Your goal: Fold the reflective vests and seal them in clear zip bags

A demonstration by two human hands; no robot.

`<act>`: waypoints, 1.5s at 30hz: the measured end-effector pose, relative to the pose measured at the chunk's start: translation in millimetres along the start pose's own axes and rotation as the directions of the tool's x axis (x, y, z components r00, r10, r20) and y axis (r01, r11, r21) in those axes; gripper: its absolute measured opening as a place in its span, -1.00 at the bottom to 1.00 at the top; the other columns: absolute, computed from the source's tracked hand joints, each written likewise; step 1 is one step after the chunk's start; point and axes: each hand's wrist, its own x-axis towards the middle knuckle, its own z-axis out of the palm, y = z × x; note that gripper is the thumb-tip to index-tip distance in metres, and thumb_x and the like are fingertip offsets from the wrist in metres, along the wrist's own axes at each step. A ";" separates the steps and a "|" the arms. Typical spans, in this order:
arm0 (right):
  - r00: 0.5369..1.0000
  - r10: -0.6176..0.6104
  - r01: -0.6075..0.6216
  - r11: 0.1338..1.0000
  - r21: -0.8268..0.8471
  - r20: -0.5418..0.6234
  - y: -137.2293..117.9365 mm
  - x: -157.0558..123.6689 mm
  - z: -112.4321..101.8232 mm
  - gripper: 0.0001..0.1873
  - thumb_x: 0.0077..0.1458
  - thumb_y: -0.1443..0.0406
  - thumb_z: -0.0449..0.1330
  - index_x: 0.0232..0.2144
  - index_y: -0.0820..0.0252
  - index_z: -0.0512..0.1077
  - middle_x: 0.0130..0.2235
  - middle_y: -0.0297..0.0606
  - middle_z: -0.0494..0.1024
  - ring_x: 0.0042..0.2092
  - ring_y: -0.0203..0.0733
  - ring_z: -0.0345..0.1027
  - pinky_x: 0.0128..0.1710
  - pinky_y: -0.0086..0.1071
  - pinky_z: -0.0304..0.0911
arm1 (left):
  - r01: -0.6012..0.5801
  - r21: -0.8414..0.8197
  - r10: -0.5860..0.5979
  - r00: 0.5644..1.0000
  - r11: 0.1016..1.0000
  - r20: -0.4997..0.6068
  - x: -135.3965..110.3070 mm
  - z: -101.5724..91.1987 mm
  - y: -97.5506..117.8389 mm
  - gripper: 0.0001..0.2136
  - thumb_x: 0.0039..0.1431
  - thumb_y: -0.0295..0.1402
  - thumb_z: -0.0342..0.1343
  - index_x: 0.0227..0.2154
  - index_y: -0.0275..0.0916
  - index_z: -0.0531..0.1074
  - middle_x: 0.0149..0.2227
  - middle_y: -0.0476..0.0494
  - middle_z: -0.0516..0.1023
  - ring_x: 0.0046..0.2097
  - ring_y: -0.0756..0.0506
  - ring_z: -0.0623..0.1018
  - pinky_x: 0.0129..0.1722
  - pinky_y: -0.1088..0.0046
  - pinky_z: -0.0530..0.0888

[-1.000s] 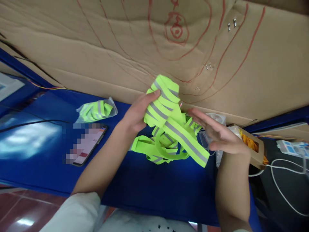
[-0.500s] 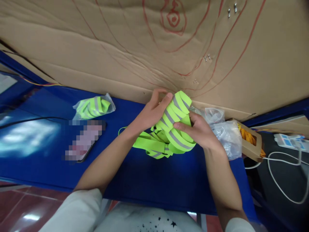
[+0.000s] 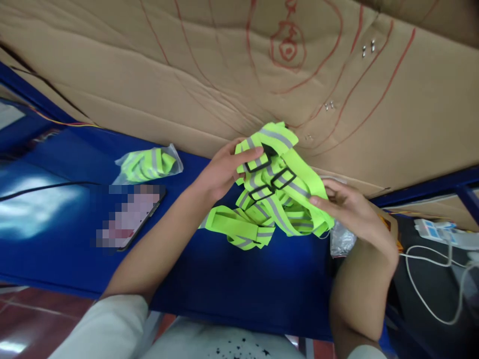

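Observation:
Between my two hands is a bundle of neon-yellow reflective straps [image 3: 279, 199] with grey stripes and several black buckles. My left hand [image 3: 228, 167] is closed on its upper left part, the thumb lying over the strap beside a buckle. At the bundle's right edge, my right hand [image 3: 348, 204] pinches a strap between thumb and fingers. More yellow strap [image 3: 235, 224] hangs or lies below on the blue table; whether it joins the held bundle I cannot tell.
A clear bag of yellow straps [image 3: 149, 164] lies at the left, behind a phone [image 3: 130, 219] with a blurred screen. Cardboard [image 3: 149, 85] with red curves stands behind the blue table [image 3: 209, 279]. Clear plastic packaging [image 3: 341, 239] and a white cable [image 3: 411, 286] are on the right.
The wound straps have been spread apart and turned, bringing black buckles into sight. My right hand has moved right, away from my left hand.

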 end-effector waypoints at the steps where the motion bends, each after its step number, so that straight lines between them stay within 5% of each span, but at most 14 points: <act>1: 0.998 -0.047 0.044 0.997 -0.070 -0.041 -0.9 -3.1 -4.3 -0.49 0.19 0.03 0.40 0.14 -0.01 0.53 -0.05 -0.25 0.67 -0.03 -0.05 0.59 -0.03 -0.16 0.54 | 0.019 -0.003 -0.019 1.000 1.000 -0.014 -2.5 0.1 2.1 -0.51 -0.07 -0.16 0.53 -0.08 -0.20 0.56 -0.18 -0.04 0.65 -0.21 -0.05 0.62 -0.25 0.48 0.53; 4: 0.919 -0.316 0.251 0.930 -0.269 -0.235 -12.2 -8.4 1.5 -0.34 0.23 0.09 0.37 0.33 -0.10 0.35 0.24 -0.20 0.52 0.24 0.02 0.44 0.26 0.01 0.38 | 0.121 0.007 -0.122 0.992 0.993 0.032 -14.9 8.6 3.9 -0.45 -0.12 -0.19 0.56 -0.04 -0.14 0.54 -0.15 -0.03 0.64 -0.20 -0.06 0.62 -0.30 0.52 0.49; 6: 0.865 -0.466 0.372 0.844 -0.387 -0.186 -23.6 -8.8 14.9 -0.26 0.22 0.13 0.39 0.38 -0.11 0.28 0.37 -0.19 0.37 0.37 0.05 0.28 0.37 0.03 0.26 | 0.210 0.040 -0.213 0.965 0.977 0.150 -24.5 16.7 2.6 -0.44 -0.08 -0.14 0.54 0.00 -0.11 0.54 -0.09 -0.08 0.65 -0.15 -0.12 0.64 -0.27 0.48 0.52; 9: 0.840 -0.542 0.496 0.786 -0.368 -0.024 -36.2 -7.4 30.6 -0.47 0.22 0.15 0.40 0.21 -0.04 0.46 0.25 -0.19 0.50 0.30 0.03 0.36 0.33 -0.05 0.30 | 0.234 0.130 -0.264 0.911 0.964 0.318 -36.6 22.6 2.1 -0.48 0.17 0.11 0.30 0.05 -0.12 0.55 0.03 -0.19 0.65 -0.01 -0.23 0.65 -0.14 0.34 0.57; 12: 0.866 -0.476 0.426 0.862 -0.273 -0.154 -39.3 -8.9 33.7 -0.73 0.21 0.12 0.40 -0.09 0.06 0.56 -0.08 -0.25 0.66 -0.05 -0.08 0.56 -0.01 -0.23 0.47 | 0.023 0.271 -0.153 0.870 0.962 0.470 -42.5 19.5 5.4 -0.38 0.27 0.28 0.06 0.11 -0.11 0.53 0.13 -0.20 0.61 0.16 -0.30 0.58 0.06 0.22 0.55; 15: 0.905 -0.300 0.267 0.953 -0.146 -0.301 -38.5 -12.5 35.4 -0.70 0.19 0.02 0.39 -0.25 0.11 0.53 -0.36 -0.35 0.58 -0.37 -0.23 0.43 -0.37 -0.36 0.35 | -0.261 0.410 -0.042 0.800 0.874 0.598 -44.3 17.2 8.2 -0.42 0.22 0.20 0.21 0.12 -0.12 0.51 0.13 -0.19 0.60 0.18 -0.31 0.55 0.17 0.16 0.50; 18: 0.941 -0.131 0.165 0.982 0.087 -0.311 -38.8 -14.2 44.6 -0.59 0.17 -0.08 0.36 -0.31 0.11 0.48 -0.47 -0.39 0.48 -0.49 -0.27 0.30 -0.50 -0.38 0.26 | -0.378 0.444 0.092 0.835 0.813 0.542 -49.6 18.8 7.6 -0.39 0.19 0.02 0.35 0.21 -0.12 0.39 0.13 -0.23 0.56 0.15 -0.29 0.56 0.19 0.12 0.50; 20: 0.955 -0.064 0.140 0.959 0.246 -0.290 -40.1 -14.4 52.2 -0.57 0.16 -0.10 0.35 -0.20 0.09 0.49 -0.41 -0.39 0.52 -0.47 -0.27 0.33 -0.48 -0.38 0.29 | -0.472 0.428 0.222 0.829 0.771 0.513 -56.4 18.8 7.1 -0.12 0.08 -0.06 0.46 0.39 -0.04 0.15 0.26 -0.29 0.45 0.25 -0.32 0.50 0.26 0.07 0.46; 24: 0.960 -0.083 0.180 0.914 0.363 -0.267 -46.4 -18.8 59.0 -0.56 0.16 -0.05 0.37 -0.08 0.06 0.49 -0.12 -0.34 0.59 -0.15 -0.23 0.46 -0.13 -0.38 0.37 | -0.718 0.459 0.334 0.669 0.524 0.664 -71.3 13.5 12.4 0.16 -0.06 -0.10 0.56 0.47 0.13 -0.11 0.47 -0.35 0.14 0.47 -0.41 0.23 0.43 -0.09 0.28; 31: 0.963 -0.111 0.184 0.937 0.296 -0.248 -60.9 -45.8 60.7 -0.54 0.24 -0.12 0.27 -0.05 0.05 0.46 -0.14 -0.33 0.57 -0.09 -0.18 0.45 -0.04 -0.33 0.35 | -0.889 0.429 0.455 0.452 0.160 0.767 -101.6 15.7 33.0 -0.28 0.19 -0.31 0.41 0.35 0.04 0.23 0.38 -0.32 0.30 0.41 -0.29 0.35 0.37 0.07 0.39; 33: 0.963 -0.144 0.202 0.945 0.257 -0.229 -63.8 -53.8 61.6 -0.52 0.29 -0.13 0.19 0.02 0.04 0.43 -0.08 -0.29 0.58 -0.02 -0.14 0.47 0.03 -0.28 0.37 | -0.871 0.473 0.436 0.480 0.133 0.762 -113.4 16.1 37.0 -0.53 0.26 -0.37 0.33 0.20 -0.02 0.40 0.24 -0.26 0.47 0.27 -0.22 0.51 0.26 0.20 0.48; 35: 0.947 -0.252 0.285 0.945 0.163 -0.198 -66.6 -62.1 61.3 -0.49 0.33 -0.11 0.16 0.13 0.03 0.38 0.09 -0.21 0.55 0.17 -0.09 0.41 0.20 -0.20 0.32 | -0.821 0.545 0.421 0.560 0.168 0.714 -123.9 16.3 39.8 -0.69 0.27 -0.31 0.32 0.04 -0.09 0.49 0.06 -0.20 0.60 0.07 -0.17 0.62 0.09 0.31 0.53; 39: 0.904 -0.422 0.421 0.906 -0.035 -0.061 -72.9 -80.0 60.4 -0.23 0.20 -0.03 0.36 0.35 -0.02 0.23 0.35 -0.14 0.37 0.37 0.03 0.25 0.38 -0.06 0.16 | -0.663 0.652 0.476 0.737 0.368 0.481 -137.0 19.2 42.3 -0.72 0.33 -0.09 0.24 -0.10 -0.19 0.49 -0.18 -0.10 0.63 -0.19 -0.09 0.60 -0.17 0.43 0.49; 45: 0.938 -0.294 0.296 0.955 -0.017 -0.183 -70.7 -93.1 68.6 -0.55 0.22 0.01 0.34 0.06 0.07 0.56 0.07 -0.20 0.65 0.10 0.04 0.52 0.17 -0.07 0.37 | -0.503 0.526 0.418 0.864 0.686 0.282 -143.0 22.9 28.9 -0.62 0.36 0.04 0.14 -0.26 -0.23 0.44 -0.29 -0.06 0.52 -0.27 -0.05 0.48 -0.28 0.48 0.42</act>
